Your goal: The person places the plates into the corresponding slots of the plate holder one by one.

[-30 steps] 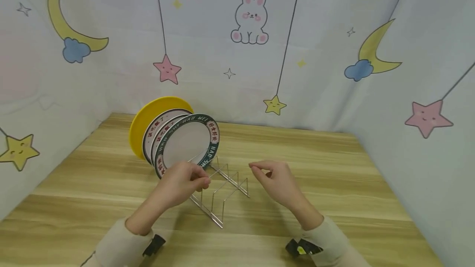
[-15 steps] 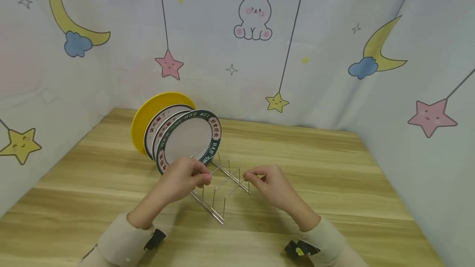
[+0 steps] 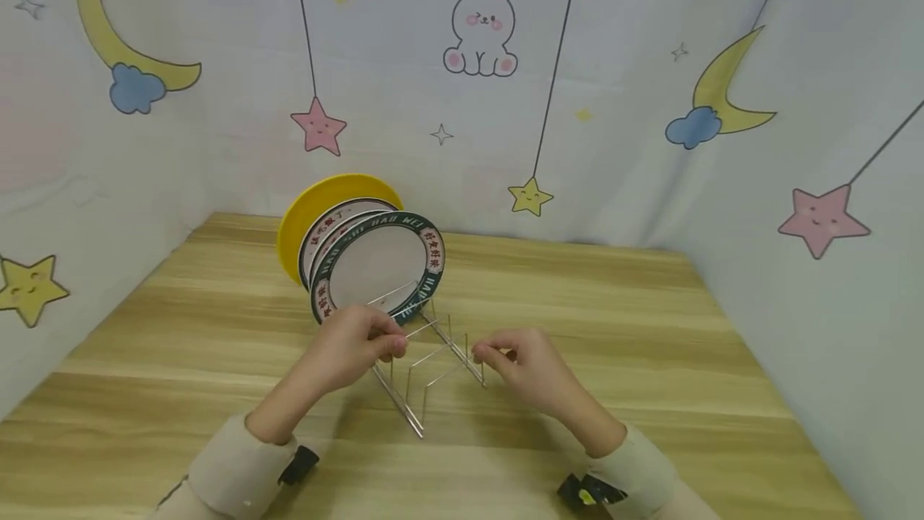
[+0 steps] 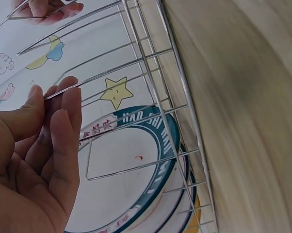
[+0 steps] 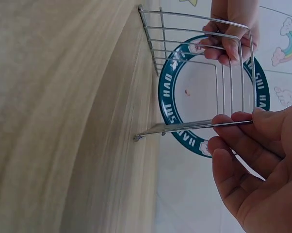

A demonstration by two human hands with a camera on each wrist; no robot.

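Note:
A silver wire plate rack stands on the wooden table. Several plates lean upright at its far end: a white plate with a green lettered rim in front, similar ones behind, and a yellow plate at the back. My left hand pinches an upper wire midway along the rack; thumb and fingertips meet on this wire in the left wrist view, where the left hand is large. At the near right corner my right hand pinches a wire upright, seen closely as the right hand in the right wrist view.
The wood-grain table extends around the rack. Behind and at both sides hangs a pale curtain printed with stars, moons and a rabbit. Near slots of the rack hold no plates.
My right hand has moved left and taken hold of the rack's near right corner. The rack's far end, with the plates, has swung slightly to the right. My left hand keeps its pinch.

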